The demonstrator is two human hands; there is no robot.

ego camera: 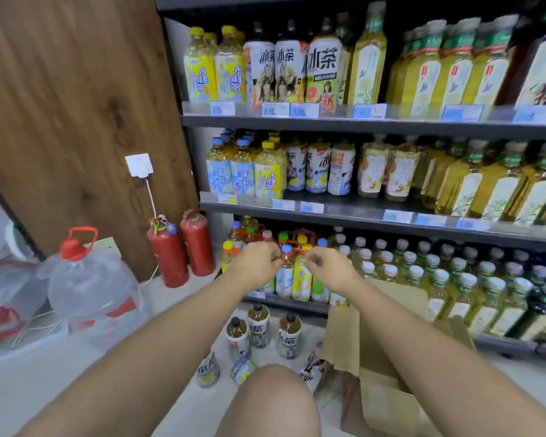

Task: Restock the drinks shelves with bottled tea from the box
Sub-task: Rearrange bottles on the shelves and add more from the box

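Both hands are out at the left end of the bottom shelf [297, 306]. The left hand [259, 261] has its fingers curled in beside the neck of a blue-capped bottle [285, 274], and the right hand [330, 264] is curled the same way by a yellow-capped bottle [301, 280]. From where I stand I cannot tell whether either has actually closed on anything. The tea to be shelved waits on the floor [76, 373] just in front of that shelf edge: three dark-capped bottles [258, 324] stand upright, and a few more lie on their sides [208, 370] nearer the person's knee. They look full, so I would judge them fairly weighty and stiff, not fragile. Their glossy sleeves are likely slick, and the fallen ones will roll. Round the neck under the cap seems the surest hold, or round the waist. The open cardboard box [388, 402] sits just to the right of them. Two red fire extinguishers [167, 257] and a big water jug [89, 279] stand further off, against the wall on the left.
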